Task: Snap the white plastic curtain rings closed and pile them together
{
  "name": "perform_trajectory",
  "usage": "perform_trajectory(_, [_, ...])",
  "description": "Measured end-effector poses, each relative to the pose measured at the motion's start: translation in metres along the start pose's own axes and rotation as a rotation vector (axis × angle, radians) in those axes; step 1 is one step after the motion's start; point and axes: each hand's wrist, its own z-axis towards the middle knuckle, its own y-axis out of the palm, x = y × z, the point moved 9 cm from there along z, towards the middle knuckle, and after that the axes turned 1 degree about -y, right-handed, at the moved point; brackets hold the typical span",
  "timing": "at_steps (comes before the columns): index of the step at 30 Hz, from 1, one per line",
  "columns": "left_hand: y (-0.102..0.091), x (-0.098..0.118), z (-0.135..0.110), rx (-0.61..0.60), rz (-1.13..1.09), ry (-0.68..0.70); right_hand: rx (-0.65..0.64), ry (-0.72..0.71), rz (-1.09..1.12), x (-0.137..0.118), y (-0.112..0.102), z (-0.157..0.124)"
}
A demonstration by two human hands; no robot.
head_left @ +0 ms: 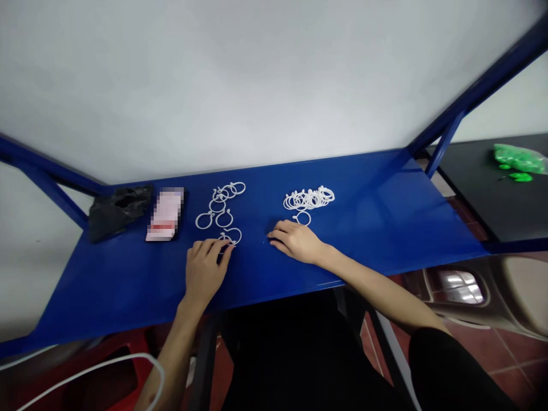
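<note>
Thumb and fingers of my left hand (206,268) close on a white ring (233,234) near the table's front; part of it, and perhaps a second ring, is hidden by the fingers. Beyond that hand lies a loose group of white rings (217,205), each with a small knob. My right hand (297,241) rests palm down on the blue table, fingers loosely bent, thumb apart, with nothing visible in it. Just past its knuckles lies a single white ring (303,218). Farther back, several overlapping rings (309,198) form a row.
A phone (165,214) with a blurred screen lies left of the rings, beside a crumpled black bag (117,211). Blue frame bars (445,142) rise at both table ends. On a dark table at right sits a bag of green pieces (518,158). A white cable (141,356) crosses lower left.
</note>
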Motion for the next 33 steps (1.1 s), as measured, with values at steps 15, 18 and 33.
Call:
perform_trajectory(15, [0.005, -0.023, 0.011, 0.035, -0.045, -0.247, -0.118, 0.333, 0.042, -0.024, 0.048, 0.087])
perform_trajectory(18, [-0.002, -0.028, 0.017, 0.091, -0.199, -0.338, -0.073, 0.405, 0.108, -0.021, 0.041, 0.083])
perform_trajectory(33, [0.037, 0.011, 0.088, -0.075, -0.789, -0.379, 0.091, 0.354, -0.187, 0.049, -0.028, -0.042])
